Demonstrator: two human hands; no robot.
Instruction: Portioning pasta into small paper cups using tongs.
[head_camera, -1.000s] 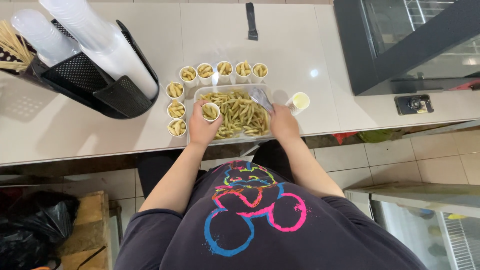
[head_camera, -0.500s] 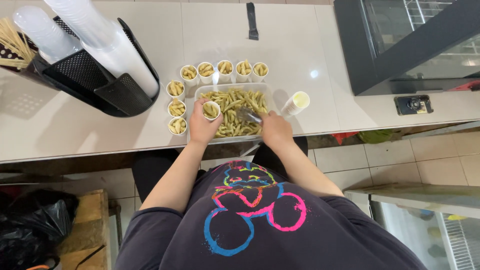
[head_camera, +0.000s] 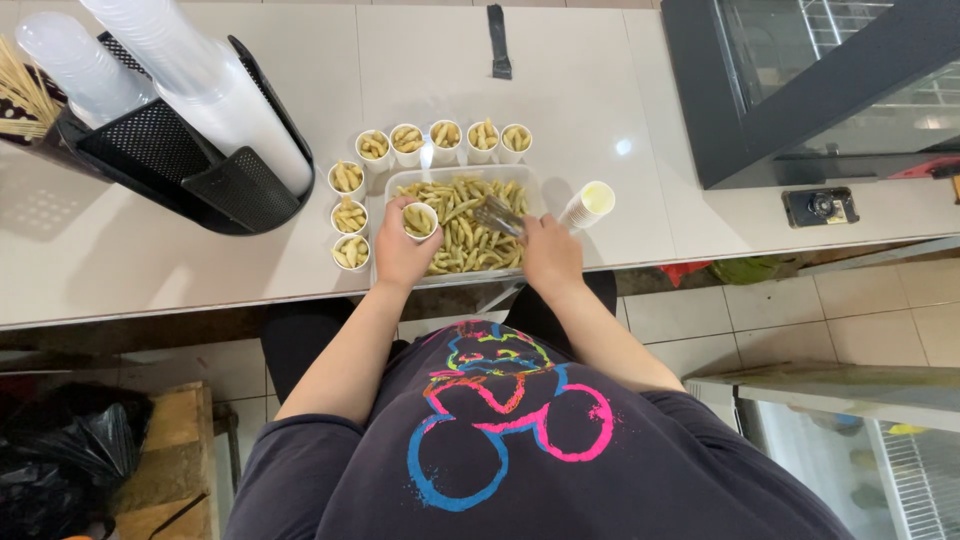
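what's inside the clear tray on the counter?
The clear tray holds a heap of pale fried sticks. Metal tongs in the right hand dig into them. The tray bottom is covered.

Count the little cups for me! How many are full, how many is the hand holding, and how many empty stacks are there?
Filled cups standing on the counter: 8, such as one
Cup held by the left hand: 1
Stack of empty cups lying on its side: 1
Total: 10

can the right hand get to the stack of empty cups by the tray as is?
Probably yes. The stack of empty cups lies just right of the right hand, with bare counter between. But that hand holds tongs, so it isn't free.
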